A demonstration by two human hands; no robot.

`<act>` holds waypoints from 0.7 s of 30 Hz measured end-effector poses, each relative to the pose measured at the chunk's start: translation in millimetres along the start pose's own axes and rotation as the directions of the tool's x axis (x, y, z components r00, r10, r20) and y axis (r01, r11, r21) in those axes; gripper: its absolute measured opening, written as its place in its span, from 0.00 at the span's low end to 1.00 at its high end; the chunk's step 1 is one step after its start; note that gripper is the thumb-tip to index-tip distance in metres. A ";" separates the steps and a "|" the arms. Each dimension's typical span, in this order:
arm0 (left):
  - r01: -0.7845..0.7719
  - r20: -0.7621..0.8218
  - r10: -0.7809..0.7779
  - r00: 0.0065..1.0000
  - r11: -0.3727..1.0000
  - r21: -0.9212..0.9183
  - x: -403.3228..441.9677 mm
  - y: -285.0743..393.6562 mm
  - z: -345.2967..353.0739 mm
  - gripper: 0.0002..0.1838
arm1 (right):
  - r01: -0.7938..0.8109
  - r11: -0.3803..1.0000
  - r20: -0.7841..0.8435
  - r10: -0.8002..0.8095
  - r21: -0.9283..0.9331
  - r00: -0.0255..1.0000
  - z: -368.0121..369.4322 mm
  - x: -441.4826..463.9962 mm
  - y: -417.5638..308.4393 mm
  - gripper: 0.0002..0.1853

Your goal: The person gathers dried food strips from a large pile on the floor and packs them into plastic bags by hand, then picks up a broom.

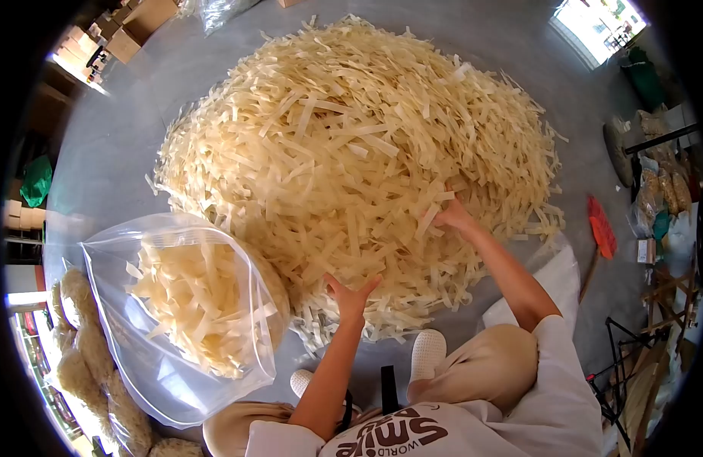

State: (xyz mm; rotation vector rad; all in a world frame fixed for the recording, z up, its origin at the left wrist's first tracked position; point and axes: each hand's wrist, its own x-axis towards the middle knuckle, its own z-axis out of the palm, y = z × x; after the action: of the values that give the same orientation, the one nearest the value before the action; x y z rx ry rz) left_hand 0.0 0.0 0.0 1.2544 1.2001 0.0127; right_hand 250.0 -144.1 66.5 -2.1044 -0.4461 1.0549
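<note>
A large heap of pale yellow flat strips (pixel 351 129) covers the middle of the floor. At its near edge my left hand (pixel 351 295) is spread, thumb and fingers apart, holding nothing. My right hand (pixel 452 215) reaches into the right side of the heap, its fingertips partly hidden among the strips. A clear plastic bag (pixel 165 392) lies open at the lower left, beside the heap, with many of the same strips inside.
Filled clear bags (pixel 81 362) stand at the far left. A red dustpan-like object (pixel 601 227) lies on the right, near a black folding frame (pixel 618 381). Cardboard boxes (pixel 123 44) are at the upper left. White plastic sheeting (pixel 553 282) lies by my right knee.
</note>
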 end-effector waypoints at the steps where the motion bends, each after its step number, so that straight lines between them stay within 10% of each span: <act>1: -0.014 0.042 0.018 0.999 0.997 -0.081 0.3 10.0 -2.6 0.62 | -0.001 0.953 -0.025 0.009 0.304 1.000 4.1 10.7 9.4 0.44; 2: -0.025 0.088 0.039 0.995 0.987 -0.159 -0.8 19.4 -4.2 0.64 | 0.001 0.814 -0.043 0.029 0.581 0.999 8.2 19.8 20.1 0.40; 5: 0.165 0.161 -0.126 0.979 0.953 -0.255 -21.4 57.2 -7.8 0.66 | -0.003 0.952 0.064 -0.017 0.305 0.998 22.6 42.7 73.2 0.28; 8: 0.002 0.043 0.007 0.999 0.976 -0.218 2.2 3.5 3.9 0.66 | 0.038 0.929 0.071 -0.069 0.368 0.995 36.5 2.1 28.1 0.21; 12: -0.191 -0.083 0.186 0.979 0.979 -0.067 -2.0 2.3 22.6 0.61 | -0.131 0.888 0.164 0.063 0.442 0.984 44.6 17.0 39.5 0.22; 14: -0.026 0.108 0.087 0.990 0.881 -0.472 -12.3 14.6 16.5 0.54 | 0.149 0.920 0.163 -0.220 0.364 0.962 62.2 4.5 33.2 0.35; 21: -0.034 0.257 0.146 0.955 0.918 -0.395 -22.1 2.9 28.8 0.39 | 0.264 0.950 0.101 -0.282 0.164 0.954 73.8 -43.3 -13.9 0.38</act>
State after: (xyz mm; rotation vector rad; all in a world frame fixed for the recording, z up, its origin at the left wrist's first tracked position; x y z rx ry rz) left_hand 11.6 -32.2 12.3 0.9234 0.8390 0.1307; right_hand 165.3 -126.5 70.9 -1.7913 -0.6776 1.0237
